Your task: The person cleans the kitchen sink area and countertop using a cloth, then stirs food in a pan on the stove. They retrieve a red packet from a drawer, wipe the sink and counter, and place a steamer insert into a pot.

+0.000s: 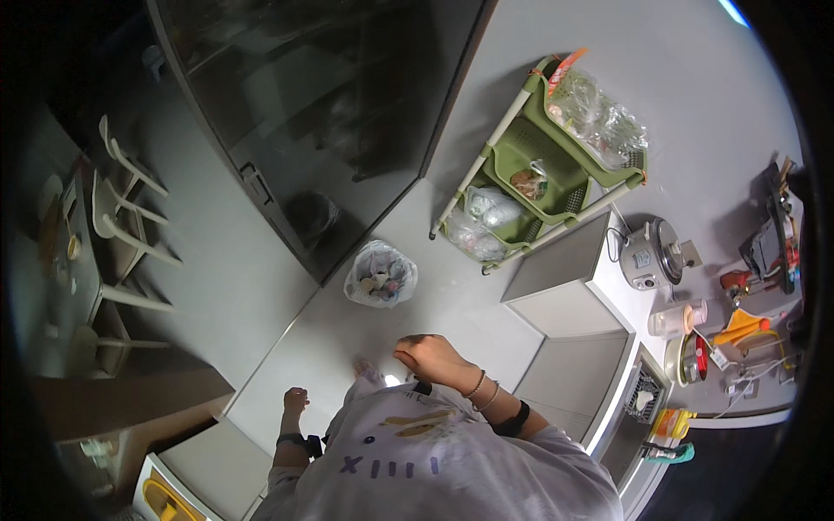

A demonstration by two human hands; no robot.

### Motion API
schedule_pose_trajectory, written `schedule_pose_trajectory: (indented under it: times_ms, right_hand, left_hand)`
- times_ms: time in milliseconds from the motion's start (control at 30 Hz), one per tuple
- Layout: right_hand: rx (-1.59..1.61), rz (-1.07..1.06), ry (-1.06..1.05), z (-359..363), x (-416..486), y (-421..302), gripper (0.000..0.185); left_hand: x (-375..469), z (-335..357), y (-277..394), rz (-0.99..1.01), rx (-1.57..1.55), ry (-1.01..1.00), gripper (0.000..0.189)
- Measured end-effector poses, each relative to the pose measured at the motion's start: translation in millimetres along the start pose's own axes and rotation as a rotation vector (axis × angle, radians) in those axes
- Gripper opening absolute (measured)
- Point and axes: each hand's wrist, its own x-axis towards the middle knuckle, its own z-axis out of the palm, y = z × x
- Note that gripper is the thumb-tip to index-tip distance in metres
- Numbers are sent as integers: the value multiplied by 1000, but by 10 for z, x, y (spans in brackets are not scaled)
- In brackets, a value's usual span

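Observation:
My right hand [433,357] is in front of my waist, its fingers curled in and nothing visible in it. Hanging at my other side, my left hand [296,400] also has curled fingers, with no object showing. Neither hand touches a thing that I can see. On the floor ahead stands a waste bin [381,273] lined with a white plastic bag, with rubbish inside. Beyond it to the right is a green tiered plastic rack [567,185] on pale legs. Clear bags of produce [596,117] fill its top basket, and a smaller bag [531,182] lies in the middle one.
A dark glass sliding door [313,98] stands ahead. To the right, a counter holds a rice cooker [642,257], plastic containers [674,319] and a sink [616,449]. Pale chairs [124,208] and a table [71,286] are at the left. A cabinet [215,456] is near my left side.

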Motion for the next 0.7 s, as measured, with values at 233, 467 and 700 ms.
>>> schedule_pose_trajectory:
  times_ms: [233, 467, 700]
  right_hand:
    - [-3, 121, 146, 30, 63, -14, 20]
    - [-5, 79, 195, -37, 625, -66, 20]
    - [-3, -212, -41, 254, 1684, -654, 17]
  left_hand:
    - [321, 153, 268, 116, -12, -74, 21]
    - [219, -86, -163, 133, 15, -54, 25]
    - [170, -233, -1355, 81, 333, 59, 29]
